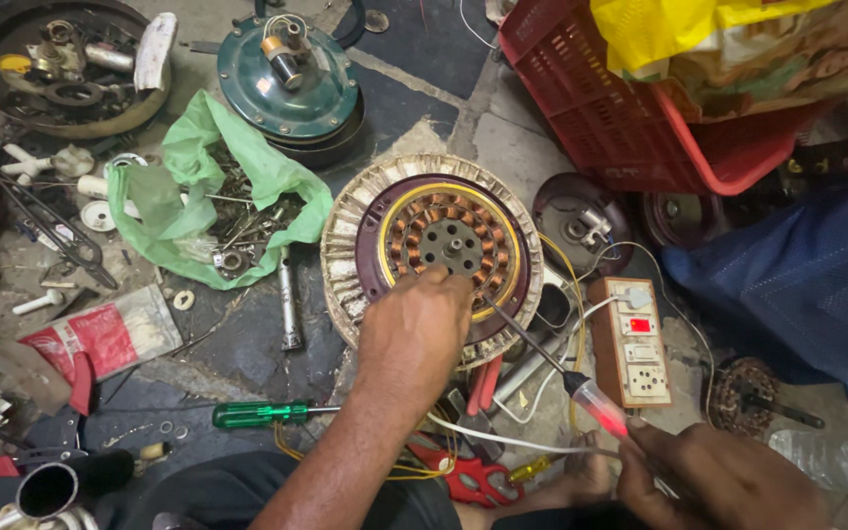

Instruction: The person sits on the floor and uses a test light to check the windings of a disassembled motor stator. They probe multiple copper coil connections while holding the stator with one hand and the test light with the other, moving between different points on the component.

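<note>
A round fan motor (432,245) with copper windings lies on the floor inside a pale ribbed housing. My left hand (414,329) rests on its near edge, fingers closed over a spot by the windings; whether it pinches a wire I cannot tell. My right hand (714,476) grips a tester screwdriver (561,373) with a clear handle that glows red; its thin tip (491,306) touches the motor's rim beside my left fingers. White and yellow wires run from under my hands towards a brown switch board (632,342) with a lit red indicator.
A green-handled screwdriver (259,413) lies near left. A green plastic bag (210,186) holds screws and small parts. A teal motor cover (289,79) sits behind it. A red crate (630,98) stands at the back right, red pliers (468,478) lie by my knee.
</note>
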{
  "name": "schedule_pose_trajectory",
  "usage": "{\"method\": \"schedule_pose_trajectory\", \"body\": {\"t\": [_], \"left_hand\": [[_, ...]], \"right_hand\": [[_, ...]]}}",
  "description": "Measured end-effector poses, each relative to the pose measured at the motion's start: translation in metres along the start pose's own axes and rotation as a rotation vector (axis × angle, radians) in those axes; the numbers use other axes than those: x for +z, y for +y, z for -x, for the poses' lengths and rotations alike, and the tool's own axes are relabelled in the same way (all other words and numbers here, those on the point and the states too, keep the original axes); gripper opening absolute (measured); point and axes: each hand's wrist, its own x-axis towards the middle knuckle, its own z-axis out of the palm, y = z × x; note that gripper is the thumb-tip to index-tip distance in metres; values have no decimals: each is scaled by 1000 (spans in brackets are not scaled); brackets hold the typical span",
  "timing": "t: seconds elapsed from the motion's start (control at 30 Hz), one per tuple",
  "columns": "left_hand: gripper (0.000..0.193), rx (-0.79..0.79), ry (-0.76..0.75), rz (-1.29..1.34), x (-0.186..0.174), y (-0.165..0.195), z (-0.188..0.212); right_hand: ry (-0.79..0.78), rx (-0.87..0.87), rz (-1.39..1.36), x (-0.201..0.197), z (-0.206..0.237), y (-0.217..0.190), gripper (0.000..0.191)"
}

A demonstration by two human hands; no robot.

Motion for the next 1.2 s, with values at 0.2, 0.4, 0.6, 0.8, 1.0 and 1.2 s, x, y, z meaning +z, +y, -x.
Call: {"method": "schedule_pose_trajectory", "body": {"t": [0.2, 0.4, 0.6, 0.8, 1.0, 1.2], "left_hand": [[10, -4, -11, 7, 1, 0, 1], [11, 8, 10, 14, 1, 1, 0], [11, 1, 4, 16, 1, 1, 1], [12, 1, 3, 6, 1, 1, 0], [10, 0, 4, 4, 1, 1, -1], [9, -3, 1, 4, 1, 0, 0]], "right_hand": [[-37, -85, -14, -10, -9, -9, 28], [-50, -77, 27, -6, -7, -6, 29], [-32, -11, 7, -6, 1, -3, 34], [101, 19, 34, -10, 2, -8, 27], [65, 41, -63, -9, 9, -2, 29], [-17, -5, -46, 0, 7, 6, 29]]}}
